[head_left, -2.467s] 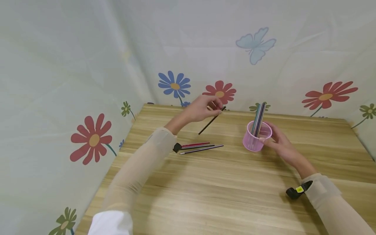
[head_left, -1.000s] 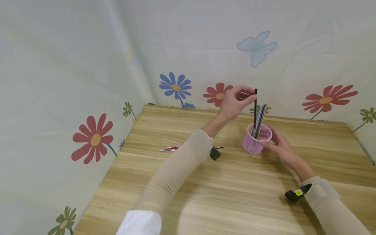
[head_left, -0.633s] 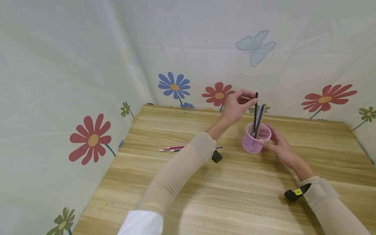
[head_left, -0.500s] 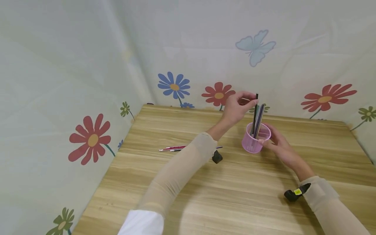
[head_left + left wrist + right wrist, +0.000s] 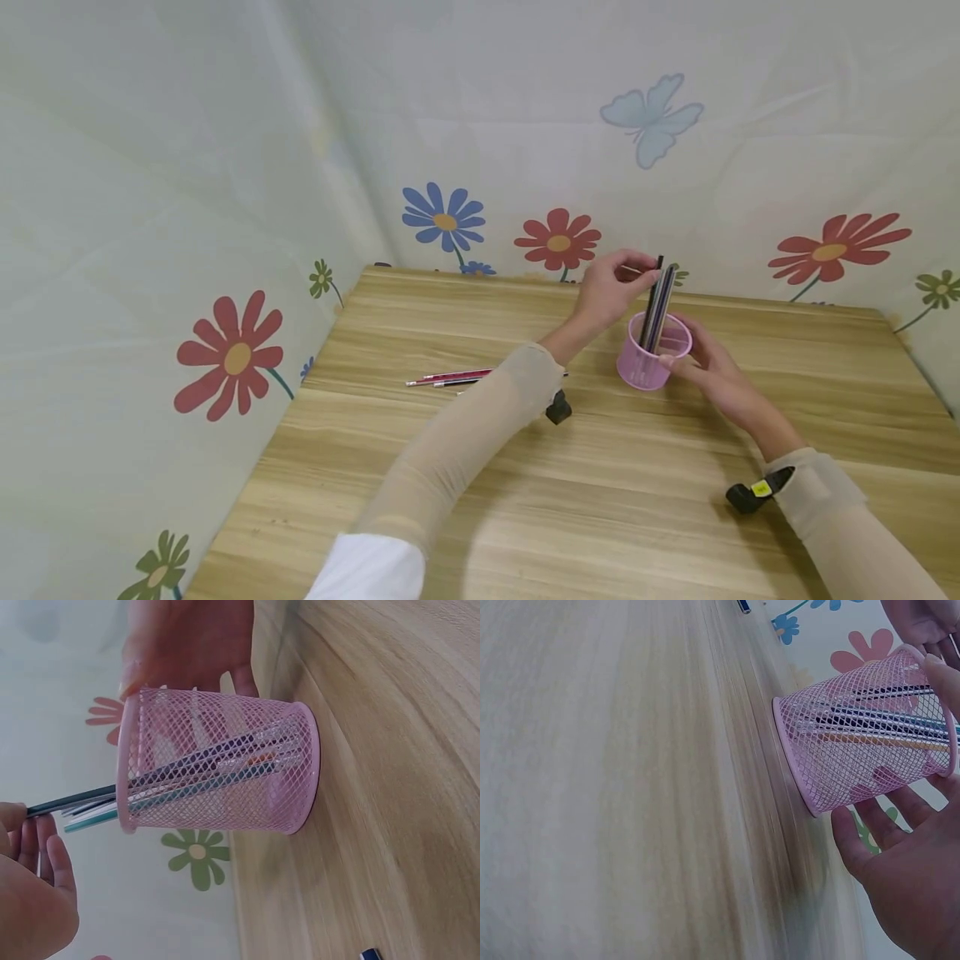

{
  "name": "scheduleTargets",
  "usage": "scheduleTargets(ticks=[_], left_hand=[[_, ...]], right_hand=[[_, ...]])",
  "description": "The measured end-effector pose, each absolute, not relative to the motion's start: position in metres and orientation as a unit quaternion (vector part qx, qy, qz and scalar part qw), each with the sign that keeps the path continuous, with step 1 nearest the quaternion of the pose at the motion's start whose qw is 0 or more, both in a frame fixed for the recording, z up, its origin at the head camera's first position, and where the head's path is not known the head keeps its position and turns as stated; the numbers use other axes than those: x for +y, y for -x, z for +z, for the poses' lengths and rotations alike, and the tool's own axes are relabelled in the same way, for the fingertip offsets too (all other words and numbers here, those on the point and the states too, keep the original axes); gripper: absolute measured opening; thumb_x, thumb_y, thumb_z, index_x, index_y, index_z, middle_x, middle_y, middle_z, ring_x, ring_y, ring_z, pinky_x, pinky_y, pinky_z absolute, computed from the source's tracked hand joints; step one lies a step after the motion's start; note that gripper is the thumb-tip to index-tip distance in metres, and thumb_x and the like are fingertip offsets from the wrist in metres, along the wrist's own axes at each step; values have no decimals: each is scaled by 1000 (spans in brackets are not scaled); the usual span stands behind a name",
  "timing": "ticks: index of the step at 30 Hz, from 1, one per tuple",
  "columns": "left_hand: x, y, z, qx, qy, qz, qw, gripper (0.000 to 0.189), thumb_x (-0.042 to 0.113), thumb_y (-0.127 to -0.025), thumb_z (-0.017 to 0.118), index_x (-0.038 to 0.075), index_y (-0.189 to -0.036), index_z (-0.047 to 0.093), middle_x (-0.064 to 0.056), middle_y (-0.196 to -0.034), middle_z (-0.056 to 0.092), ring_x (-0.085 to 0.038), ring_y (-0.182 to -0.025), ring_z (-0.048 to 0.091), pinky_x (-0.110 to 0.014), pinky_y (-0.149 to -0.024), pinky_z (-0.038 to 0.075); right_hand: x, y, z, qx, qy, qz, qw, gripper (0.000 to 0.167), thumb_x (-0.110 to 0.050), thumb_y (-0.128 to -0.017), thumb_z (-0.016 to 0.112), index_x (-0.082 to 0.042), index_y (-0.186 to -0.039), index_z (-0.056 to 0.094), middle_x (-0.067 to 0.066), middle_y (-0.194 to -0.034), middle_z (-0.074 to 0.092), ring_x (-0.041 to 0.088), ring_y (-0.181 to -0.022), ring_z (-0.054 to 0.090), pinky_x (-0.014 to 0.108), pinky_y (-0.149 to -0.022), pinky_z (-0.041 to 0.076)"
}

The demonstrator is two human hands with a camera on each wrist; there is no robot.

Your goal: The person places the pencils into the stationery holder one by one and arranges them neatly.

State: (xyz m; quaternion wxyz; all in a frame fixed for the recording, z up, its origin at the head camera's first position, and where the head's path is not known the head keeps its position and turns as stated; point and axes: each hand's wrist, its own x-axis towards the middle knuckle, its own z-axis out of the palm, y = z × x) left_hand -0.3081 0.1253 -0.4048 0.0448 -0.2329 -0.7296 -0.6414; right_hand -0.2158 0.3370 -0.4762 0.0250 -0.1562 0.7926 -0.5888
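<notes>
A pink mesh cup (image 5: 647, 364) stands on the wooden table (image 5: 600, 500) with several pencils upright in it. My left hand (image 5: 641, 268) pinches the top of a black pencil (image 5: 656, 292) whose lower part is inside the cup. My right hand (image 5: 693, 354) grips the cup from the right, thumb on the rim. In the left wrist view the cup (image 5: 217, 769) shows the pencils through its mesh, with the black pencil (image 5: 67, 802) reaching to my left hand (image 5: 34, 885). The right wrist view has the cup (image 5: 870, 742) against my right hand (image 5: 907, 855).
Loose pencils (image 5: 450, 379) lie on the table left of my left forearm. Flower-printed cloth walls (image 5: 225, 208) close in the table at the left and back. Bare tabletop stretches across the front.
My left hand carried the black pencil from the table's middle over to the cup and has lowered it in among the others. The right hand has stayed on the cup.
</notes>
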Motion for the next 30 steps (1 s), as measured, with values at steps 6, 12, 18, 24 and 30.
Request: scheduleTargets(ticks=[6,12,18,24,30], left_hand=[[132,310,-409,-733,227,-640,37,17,14,-98,79,8,-114,77,3,-103,75,-4,-85,70,-17,-80,57],[137,311,-412,-742,217,-633,30,16,12,-98,79,7,-113,77,1,-101,75,-4,-84,69,-16,-79,57],[138,314,-418,-759,209,-616,25,14,12,-98,79,7,-110,77,1,-99,75,-3,-82,68,-15,-77,56],[139,315,-423,-765,208,-610,22,15,12,-97,79,7,-111,77,1,-100,75,-4,-83,68,-15,-77,56],[136,315,-425,-778,216,-589,15,15,11,-97,80,7,-111,76,-1,-101,76,-4,-83,68,-14,-78,55]], right_hand=[[337,215,-476,794,155,-587,27,69,-9,-105,64,-12,-165,30,17,-162,41,40,-153,32,12,-105,37],[337,216,-476,795,156,-586,24,69,-9,-105,64,-11,-165,30,18,-162,42,41,-153,32,13,-106,37],[336,214,-474,795,166,-583,23,70,-8,-105,64,-9,-166,29,22,-162,41,45,-152,32,21,-111,36],[335,213,-475,796,168,-581,23,71,-8,-105,64,-8,-166,27,27,-160,40,49,-151,31,47,-120,33],[337,214,-476,797,164,-581,23,72,-8,-105,65,-9,-166,28,25,-162,40,47,-152,31,51,-121,31]])
